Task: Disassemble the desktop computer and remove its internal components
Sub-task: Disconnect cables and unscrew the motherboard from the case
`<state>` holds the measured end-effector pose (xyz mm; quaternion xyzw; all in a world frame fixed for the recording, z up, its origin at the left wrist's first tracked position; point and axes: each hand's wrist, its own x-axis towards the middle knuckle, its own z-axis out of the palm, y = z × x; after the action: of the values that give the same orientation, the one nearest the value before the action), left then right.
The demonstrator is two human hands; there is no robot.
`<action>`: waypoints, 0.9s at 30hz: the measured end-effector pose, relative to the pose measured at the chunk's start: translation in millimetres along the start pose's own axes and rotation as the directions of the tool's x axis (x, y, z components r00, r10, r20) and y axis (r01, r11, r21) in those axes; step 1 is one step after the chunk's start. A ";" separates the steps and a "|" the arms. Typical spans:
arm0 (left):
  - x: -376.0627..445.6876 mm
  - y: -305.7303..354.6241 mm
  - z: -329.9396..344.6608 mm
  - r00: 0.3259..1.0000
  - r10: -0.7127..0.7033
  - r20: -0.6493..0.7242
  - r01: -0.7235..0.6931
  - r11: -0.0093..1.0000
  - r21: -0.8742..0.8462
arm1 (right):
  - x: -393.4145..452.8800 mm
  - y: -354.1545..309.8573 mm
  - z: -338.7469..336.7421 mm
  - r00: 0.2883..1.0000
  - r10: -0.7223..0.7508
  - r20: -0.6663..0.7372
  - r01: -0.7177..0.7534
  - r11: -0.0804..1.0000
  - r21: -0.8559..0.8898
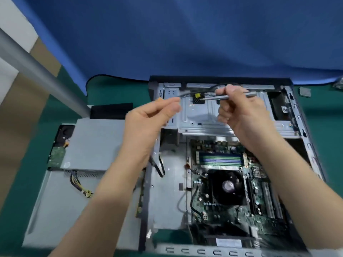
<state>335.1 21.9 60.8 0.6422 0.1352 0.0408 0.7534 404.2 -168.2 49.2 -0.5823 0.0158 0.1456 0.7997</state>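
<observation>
Right hand (pixel 241 110) is gripping a slim screwdriver (pixel 239 96); left hand (pixel 148 115) is pinching a thin cable (pixel 187 95) — limp, light, likely fragile — better gripping its connector.

Green mat (pixel 120 93) spread over work surface. Open computer case (pixel 304 145) laid flat on mat at right. Grey side panel (pixel 55 210) laid beside it at left, power supply box (pixel 92 143) set on panel. Small square chip (pixel 305 91) placed on mat at far right.
</observation>
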 end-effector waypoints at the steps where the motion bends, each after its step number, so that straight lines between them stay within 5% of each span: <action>1: 7.8 1.7 -13.3 0.999 0.009 -0.053 -0.008 1.000 0.017 | 9.4 5.7 10.4 0.997 -0.059 -0.040 0.056 0.995 -0.081; 4: 30.3 -0.7 -54.1 0.978 0.003 -0.208 0.017 0.995 0.095 | 32.2 24.5 33.9 0.972 -0.224 -0.074 0.178 0.902 -0.392; 6: 43.0 -9.2 -80.6 0.966 0.016 -0.259 0.048 0.969 0.241 | 41.4 37.3 39.8 0.951 -0.309 -0.009 0.232 0.731 -0.641; 9: 59.2 -28.8 -106.9 0.965 0.038 -0.259 0.097 0.868 0.487 | 44.3 47.6 39.9 0.925 -0.369 0.095 0.299 0.549 -0.780; 14: 91.8 -56.0 -111.6 0.986 0.002 -0.166 0.143 0.501 0.854 | 47.2 48.6 37.5 0.925 -0.362 0.114 0.299 0.508 -0.808; 21: 151.3 -70.8 -93.2 0.984 -0.176 -0.001 0.003 0.013 1.000 | 48.8 49.0 38.9 0.934 -0.345 0.093 0.278 0.540 -0.794; 24: 173.0 -77.0 -84.7 0.954 -0.291 -0.069 0.043 -0.094 0.995 | 48.3 49.4 39.3 0.938 -0.333 0.101 0.277 0.538 -0.796; 27: 184.1 -86.4 -83.4 0.969 -0.246 -0.034 0.000 -0.135 0.991 | 47.7 49.1 39.2 0.942 -0.323 0.091 0.266 0.552 -0.790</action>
<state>480.8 130.1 -63.2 0.9727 0.1174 -0.1984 0.0264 431.9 -107.5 7.0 -0.8740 -0.1219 -0.0177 0.4701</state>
